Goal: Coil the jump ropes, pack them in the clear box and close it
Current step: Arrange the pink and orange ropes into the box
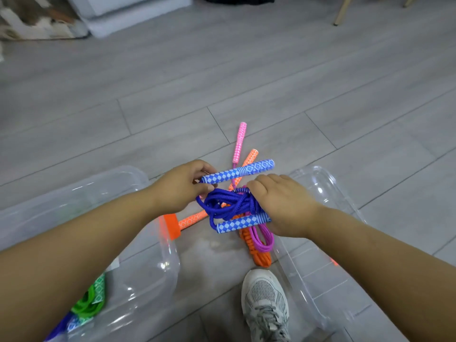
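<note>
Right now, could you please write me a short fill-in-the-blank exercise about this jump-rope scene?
1. The left hand and right hand hold the ____ jump rope.
2. The pink handle lies on the ____.
3. Beside a blue one, a ____ rope sits in the clear box.
Missing words: blue; floor; green.

No letters, numbers, brand marks or signs can be read anywhere in the head view. The handles of the blue jump rope [228, 206], the pink jump rope [239, 141] and the orange jump rope [194, 219] bear only white diamond and stripe patterns. The grey shoe [265, 299] and the clear box [158, 275] show no legible marking
</note>
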The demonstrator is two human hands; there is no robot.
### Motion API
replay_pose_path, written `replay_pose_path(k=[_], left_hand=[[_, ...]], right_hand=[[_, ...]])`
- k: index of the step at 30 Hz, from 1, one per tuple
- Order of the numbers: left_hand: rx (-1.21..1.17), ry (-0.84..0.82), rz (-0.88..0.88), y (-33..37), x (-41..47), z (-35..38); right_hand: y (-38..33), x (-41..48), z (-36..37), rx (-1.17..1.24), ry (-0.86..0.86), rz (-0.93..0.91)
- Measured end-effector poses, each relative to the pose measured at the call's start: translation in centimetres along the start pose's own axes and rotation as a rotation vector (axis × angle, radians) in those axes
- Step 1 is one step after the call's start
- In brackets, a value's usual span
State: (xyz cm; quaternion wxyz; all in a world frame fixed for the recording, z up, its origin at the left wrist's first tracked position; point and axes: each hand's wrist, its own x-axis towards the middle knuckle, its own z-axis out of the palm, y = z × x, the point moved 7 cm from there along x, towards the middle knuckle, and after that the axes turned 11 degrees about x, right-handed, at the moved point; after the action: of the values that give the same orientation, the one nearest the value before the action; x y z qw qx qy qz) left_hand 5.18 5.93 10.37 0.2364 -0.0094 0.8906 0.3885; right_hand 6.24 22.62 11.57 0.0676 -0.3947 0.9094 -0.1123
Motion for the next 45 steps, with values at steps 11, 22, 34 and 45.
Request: replay_pose_path(k=[11, 22, 34, 45], left_hand=[[-0.102, 0.075, 0.113, 1.4, -13.7, -5.4], [-0.055, 0.220, -0.011, -6.4, -24.3, -7.3], [-0.210, 0.376, -0.188, -18.3, -24.1, -11.5], [0.420, 0.013, -0.422, -29.9, -22.0, -9.9]], right_hand=[[-10.8, -0.1, -7.5, -0.233, 0.026, -0.204], [-23.2, 1.9, -5.9, -0.166, -0.280, -0.284], [-28.1, 10.2, 1.4, -0.216, -0.287, -0.258], [-24.5, 14.7, 12.0, -0.172, -0.623, 0.160]])
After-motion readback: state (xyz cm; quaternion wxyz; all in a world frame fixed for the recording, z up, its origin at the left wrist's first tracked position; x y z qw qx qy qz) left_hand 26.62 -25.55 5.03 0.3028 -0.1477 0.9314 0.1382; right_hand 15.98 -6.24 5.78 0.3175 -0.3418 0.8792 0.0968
